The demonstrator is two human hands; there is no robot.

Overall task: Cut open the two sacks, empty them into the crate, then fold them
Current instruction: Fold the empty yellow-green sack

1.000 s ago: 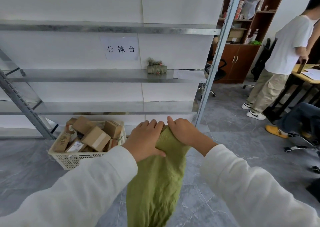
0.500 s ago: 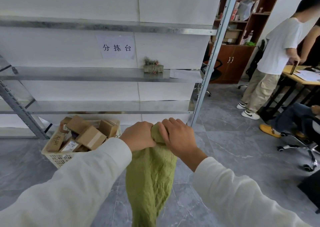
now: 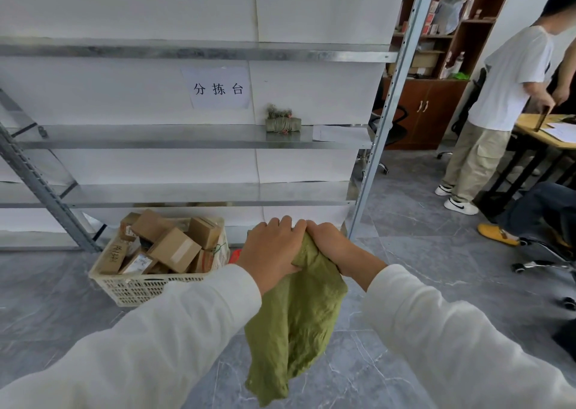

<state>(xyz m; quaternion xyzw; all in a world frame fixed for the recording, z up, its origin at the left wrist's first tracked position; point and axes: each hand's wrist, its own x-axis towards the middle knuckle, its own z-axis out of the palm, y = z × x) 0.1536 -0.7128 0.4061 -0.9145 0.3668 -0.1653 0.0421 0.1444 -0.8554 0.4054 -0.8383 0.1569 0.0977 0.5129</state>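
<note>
A limp green sack [image 3: 293, 324] hangs in front of me, bunched at its top edge. My left hand [image 3: 271, 254] and my right hand [image 3: 330, 248] both grip that top edge, knuckles touching. On the floor to the left stands a white plastic crate [image 3: 146, 285] filled with several brown cardboard boxes [image 3: 173, 248]. A second sack, folded into a green bundle [image 3: 283, 122], lies on the middle metal shelf.
A metal shelving rack [image 3: 187, 136] stands right behind the crate, its slanted upright [image 3: 378, 134] close to my right hand. A person in a white shirt [image 3: 505, 97] stands by a wooden desk [image 3: 548, 131] at the right. An office chair base [image 3: 542, 262] is on the grey floor.
My hands have drawn together on the sack's top edge and gathered it. The hanging sack now looks shorter and more bunched up.
</note>
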